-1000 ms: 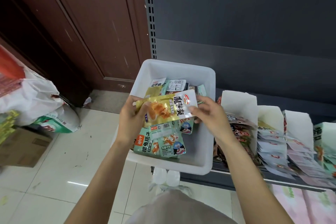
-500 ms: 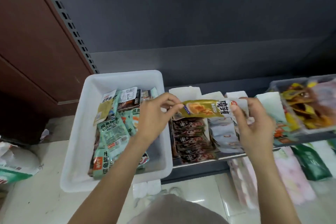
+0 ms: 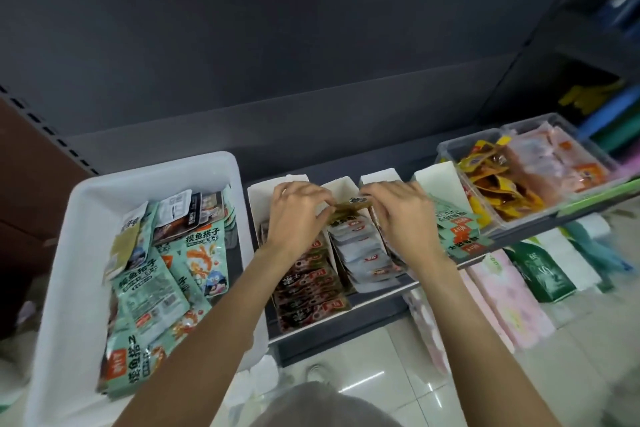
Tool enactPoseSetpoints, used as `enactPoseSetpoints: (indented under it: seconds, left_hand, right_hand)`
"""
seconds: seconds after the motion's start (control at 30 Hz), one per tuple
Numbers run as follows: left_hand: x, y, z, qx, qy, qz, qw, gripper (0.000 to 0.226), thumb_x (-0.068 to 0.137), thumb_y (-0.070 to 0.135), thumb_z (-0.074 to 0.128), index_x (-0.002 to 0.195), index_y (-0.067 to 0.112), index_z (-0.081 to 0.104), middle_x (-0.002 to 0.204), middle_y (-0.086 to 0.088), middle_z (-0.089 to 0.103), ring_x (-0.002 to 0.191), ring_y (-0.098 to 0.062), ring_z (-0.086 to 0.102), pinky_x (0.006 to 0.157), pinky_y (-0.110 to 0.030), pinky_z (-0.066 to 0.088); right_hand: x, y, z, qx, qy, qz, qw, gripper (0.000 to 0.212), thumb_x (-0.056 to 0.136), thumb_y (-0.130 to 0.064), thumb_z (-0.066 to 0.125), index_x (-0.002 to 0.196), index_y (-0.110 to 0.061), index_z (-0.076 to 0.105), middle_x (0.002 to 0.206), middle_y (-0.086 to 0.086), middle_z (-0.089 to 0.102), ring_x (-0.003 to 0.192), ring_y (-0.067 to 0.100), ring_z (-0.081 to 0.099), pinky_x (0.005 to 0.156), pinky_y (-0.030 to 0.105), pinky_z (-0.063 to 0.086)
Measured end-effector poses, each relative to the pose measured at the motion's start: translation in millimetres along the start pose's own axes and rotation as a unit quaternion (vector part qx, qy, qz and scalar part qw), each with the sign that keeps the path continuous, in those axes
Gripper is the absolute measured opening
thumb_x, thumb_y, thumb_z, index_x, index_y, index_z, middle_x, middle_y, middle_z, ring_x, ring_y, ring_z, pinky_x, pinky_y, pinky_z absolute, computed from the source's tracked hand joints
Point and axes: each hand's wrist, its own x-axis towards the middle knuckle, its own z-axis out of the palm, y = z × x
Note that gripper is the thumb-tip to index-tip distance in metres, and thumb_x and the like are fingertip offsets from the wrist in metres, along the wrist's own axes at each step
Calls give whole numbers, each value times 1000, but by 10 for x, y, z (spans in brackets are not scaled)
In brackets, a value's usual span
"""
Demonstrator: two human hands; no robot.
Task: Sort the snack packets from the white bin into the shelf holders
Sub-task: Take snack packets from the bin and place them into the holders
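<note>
Both hands are raised over the shelf holders at centre frame: my left hand [image 3: 298,215] and my right hand [image 3: 401,215] each pinch one end of a single yellow-brown snack packet [image 3: 349,207], fingers closed on it, thumbs hidden beneath. That packet is held level, stretched between the two hands, directly above the second white holder [image 3: 341,185], which contains a stack of white packets [image 3: 363,250]. Whether the held packet touches that stack cannot be determined. To the left of it, the first holder [image 3: 258,194] contains dark red-brown packets [image 3: 311,298], fanned toward the lower edge of the shelf [image 3: 381,300]. Right of my right hand stands a holder with green packets [image 3: 457,229], partly blurred. At left of frame, the white bin [image 3: 65,253] sits beside the holders and contains loose mint-green packets [image 3: 152,288], along with a few dark and pale ones near its upper end. At upper right, clear plastic tubs [image 3: 450,146] hold yellow and pink packets. Below the shelf, at lower right, pink and green wrapped packs [image 3: 512,295] lie on the tiled floor [image 3: 381,357].
</note>
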Motion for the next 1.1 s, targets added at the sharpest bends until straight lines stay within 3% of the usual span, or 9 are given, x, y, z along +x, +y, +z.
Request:
enactPoseSetpoints:
  seconds: [0.13, 0.27, 0.43, 0.53, 0.67, 0.77, 0.9, 1.0, 1.1]
  left_hand:
    - [-57, -70, -9, 10, -18, 12, 1000, 9, 75, 22, 77, 82, 26, 74, 97, 9, 71, 98, -19, 61, 96, -41, 36]
    - [-136, -124, -7, -3, -45, 18, 999, 11, 81, 31, 72, 91, 27, 73, 107, 10, 68, 108, -16, 55, 100, -37, 34]
    - [-323, -171, -292, -90, 32, -18, 995, 19, 89, 31, 59, 106, 23, 66, 107, 9, 67, 102, -7, 57, 89, -27, 46]
    - [-611, -351, -567, -67, 164, -85, 980, 25, 89, 28, 52, 108, 15, 61, 102, 4, 63, 93, -5, 56, 81, -15, 42]
    - [-1101, -952, -864, 60, 228, -178, 955, 19, 82, 11, 62, 101, 11, 62, 98, -3, 63, 92, -17, 54, 80, -26, 42]
    - [-1426, -1436, -1064, 98, 165, -269, 944, 32, 76, 4, 70, 107, 9, 62, 104, -9, 63, 95, -31, 57, 79, -39, 46]
    - [-1571, -1776, -1175, 89, -11, -413, 907, 52, 85, 26, 68, 132, 10, 49, 120, -14, 60, 107, -35, 56, 86, -43, 45]
    - [-1545, -1853, -1154, 118, -17, -379, 918, 28, 92, 19, 58, 119, 11, 61, 106, -14, 67, 91, -34, 64, 77, -42, 49]
    - [-1530, -1885, -1170, 176, 5, -362, 916, 16, 96, 10, 50, 99, 10, 66, 84, -12, 69, 70, -34, 65, 59, -39, 48]
  right_hand:
    - [101, -14, 235, -36, -150, -54, 987, 45, 58, 7, 64, 89, -24, 73, 82, -5, 72, 70, 22, 66, 71, 30, 45]
    - [48, -3, 358, -43, -290, -28, 956, 56, 76, 6, 52, 116, -30, 67, 113, -6, 69, 90, 26, 67, 90, 37, 48]
    - [0, -129, 222, 43, -243, -2, 969, 51, 79, 4, 53, 123, -19, 63, 125, -1, 63, 112, 22, 59, 100, 38, 40]
    - [134, -477, 81, 125, -133, 1, 983, 41, 80, 4, 54, 114, -14, 67, 109, 3, 70, 96, 23, 65, 87, 38, 49]
    - [355, -1126, 285, 227, -198, -38, 953, 34, 88, -4, 51, 113, -20, 67, 108, -6, 70, 95, 13, 66, 83, 35, 54]
    - [387, -1609, 677, 241, -311, -77, 916, 32, 96, -12, 48, 120, -23, 64, 121, -6, 65, 107, 11, 61, 93, 31, 48]
    - [324, -2068, 1149, 212, -441, -124, 863, 39, 99, -15, 42, 137, -21, 49, 143, -3, 46, 129, 16, 45, 106, 33, 37]
    - [221, -2277, 1325, 152, -489, -181, 840, 42, 99, -18, 43, 141, -19, 44, 151, 1, 35, 139, 20, 31, 117, 38, 22]
    - [146, -2363, 1387, 117, -504, -174, 838, 41, 98, -24, 46, 139, -19, 47, 151, 0, 35, 138, 21, 31, 117, 40, 21]
